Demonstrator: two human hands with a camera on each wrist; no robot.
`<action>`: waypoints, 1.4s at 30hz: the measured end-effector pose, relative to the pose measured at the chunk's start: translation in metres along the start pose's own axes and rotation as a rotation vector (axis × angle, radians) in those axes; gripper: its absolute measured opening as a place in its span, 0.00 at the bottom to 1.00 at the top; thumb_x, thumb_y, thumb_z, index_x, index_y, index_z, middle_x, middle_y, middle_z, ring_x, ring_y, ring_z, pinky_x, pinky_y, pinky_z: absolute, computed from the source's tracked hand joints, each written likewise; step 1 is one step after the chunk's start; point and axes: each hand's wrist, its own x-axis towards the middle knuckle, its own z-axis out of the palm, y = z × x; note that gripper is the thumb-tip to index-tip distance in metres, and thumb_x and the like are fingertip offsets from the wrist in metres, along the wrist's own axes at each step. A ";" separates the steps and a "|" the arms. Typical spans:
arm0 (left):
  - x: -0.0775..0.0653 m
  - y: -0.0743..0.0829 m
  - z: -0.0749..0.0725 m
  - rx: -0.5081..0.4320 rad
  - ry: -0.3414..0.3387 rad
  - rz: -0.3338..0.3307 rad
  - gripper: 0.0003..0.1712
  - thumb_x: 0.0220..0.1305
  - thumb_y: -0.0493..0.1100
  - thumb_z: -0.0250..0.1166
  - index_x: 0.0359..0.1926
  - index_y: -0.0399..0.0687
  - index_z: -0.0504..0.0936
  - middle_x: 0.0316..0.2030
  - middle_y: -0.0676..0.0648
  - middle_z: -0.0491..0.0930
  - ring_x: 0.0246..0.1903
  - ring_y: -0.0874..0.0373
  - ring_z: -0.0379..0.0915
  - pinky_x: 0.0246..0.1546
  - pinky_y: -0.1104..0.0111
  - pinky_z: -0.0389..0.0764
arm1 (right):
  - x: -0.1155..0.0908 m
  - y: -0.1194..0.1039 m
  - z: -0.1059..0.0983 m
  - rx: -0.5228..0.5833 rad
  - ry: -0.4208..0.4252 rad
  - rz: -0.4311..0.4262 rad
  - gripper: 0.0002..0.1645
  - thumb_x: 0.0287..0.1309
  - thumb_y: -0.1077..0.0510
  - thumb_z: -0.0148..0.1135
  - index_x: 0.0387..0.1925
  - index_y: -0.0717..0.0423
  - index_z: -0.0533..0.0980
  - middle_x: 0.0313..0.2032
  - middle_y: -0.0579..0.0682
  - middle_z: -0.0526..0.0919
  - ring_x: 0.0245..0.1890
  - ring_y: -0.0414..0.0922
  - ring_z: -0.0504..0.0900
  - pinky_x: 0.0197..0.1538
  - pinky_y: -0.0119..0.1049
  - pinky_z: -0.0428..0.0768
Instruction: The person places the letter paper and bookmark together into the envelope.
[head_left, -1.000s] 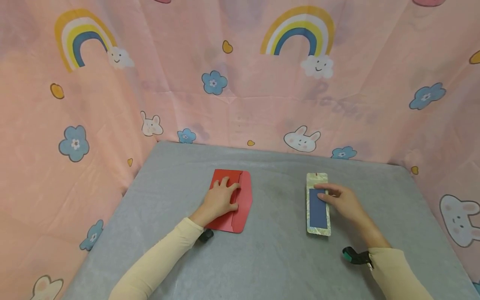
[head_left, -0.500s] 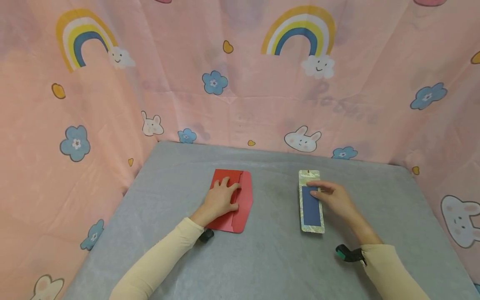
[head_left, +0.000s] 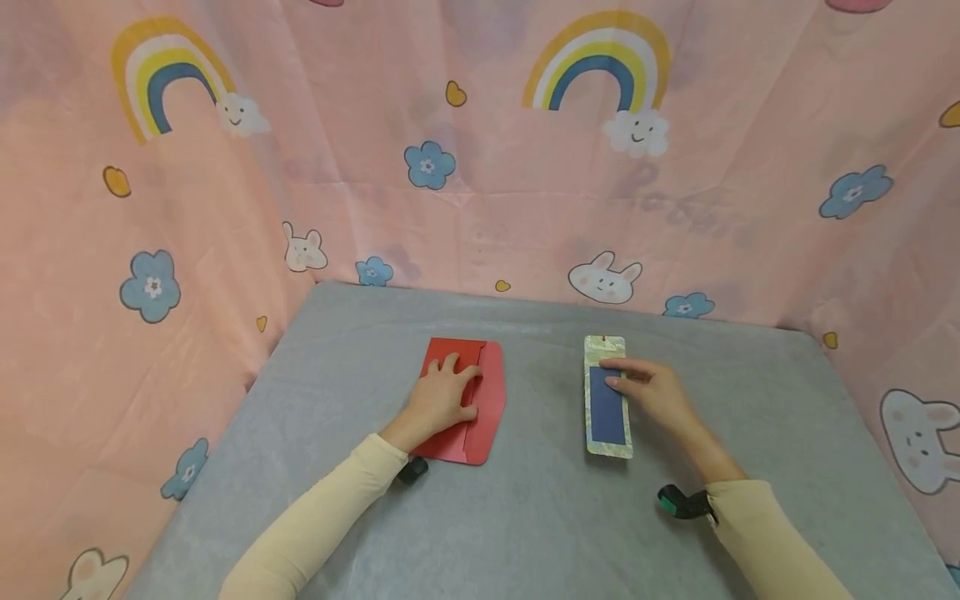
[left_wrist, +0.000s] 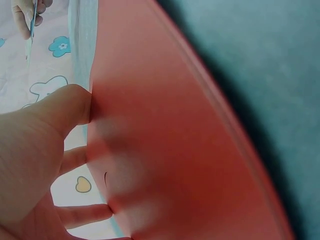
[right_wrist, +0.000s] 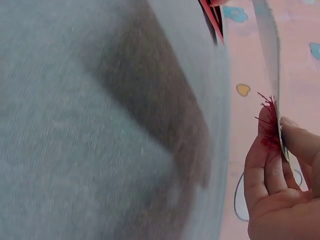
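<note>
A red envelope (head_left: 491, 404) lies on the grey table left of centre, its flap spread out to the right. On its body rests my left hand (head_left: 437, 400), fingers spread and fingertips pressing the paper; the left wrist view shows them touching the red surface (left_wrist: 150, 130). My right hand (head_left: 660, 398) pinches a bookmark (head_left: 607, 425) between thumb and fingers near its upper right edge. This bookmark is a long card with a pale patterned border and a dark blue panel. In the right wrist view it is raised off the table, with a red tassel (right_wrist: 270, 131) behind it against the fingers.
The grey tabletop (head_left: 525, 525) lies under both arms. A pink curtain (head_left: 495, 225) printed with rainbows, rabbits and flowers stands around the back and sides. Small black devices are strapped at both wrists, the right one (head_left: 682, 502) hanging beside the sleeve.
My right hand has carried the bookmark leftward and slightly away from me, closer to the envelope. The left hand and the envelope have stayed in place.
</note>
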 end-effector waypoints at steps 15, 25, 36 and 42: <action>-0.001 0.000 -0.002 -0.015 0.003 0.009 0.35 0.56 0.54 0.70 0.66 0.60 0.72 0.67 0.38 0.66 0.60 0.38 0.67 0.41 0.52 0.84 | 0.010 -0.010 0.021 0.048 -0.009 -0.026 0.18 0.63 0.51 0.65 0.53 0.52 0.82 0.52 0.58 0.83 0.37 0.41 0.78 0.38 0.29 0.77; -0.001 -0.002 0.000 -0.021 0.003 0.008 0.36 0.56 0.54 0.69 0.66 0.60 0.72 0.66 0.38 0.66 0.60 0.38 0.67 0.43 0.51 0.84 | 0.017 -0.019 0.035 0.051 -0.064 -0.066 0.20 0.62 0.59 0.64 0.55 0.56 0.80 0.52 0.62 0.84 0.35 0.38 0.80 0.36 0.28 0.78; -0.002 -0.001 -0.002 -0.022 0.009 0.013 0.35 0.56 0.53 0.70 0.66 0.59 0.72 0.66 0.38 0.67 0.59 0.38 0.67 0.43 0.51 0.84 | 0.020 -0.032 0.049 0.087 -0.126 -0.052 0.22 0.59 0.67 0.61 0.55 0.57 0.80 0.52 0.63 0.82 0.27 0.38 0.75 0.28 0.31 0.72; -0.002 0.001 -0.002 -0.019 0.006 0.007 0.36 0.56 0.53 0.70 0.66 0.59 0.72 0.66 0.38 0.66 0.59 0.37 0.67 0.43 0.51 0.84 | 0.022 -0.035 0.058 0.111 -0.095 -0.054 0.19 0.57 0.68 0.63 0.51 0.60 0.83 0.53 0.63 0.83 0.31 0.38 0.79 0.33 0.31 0.78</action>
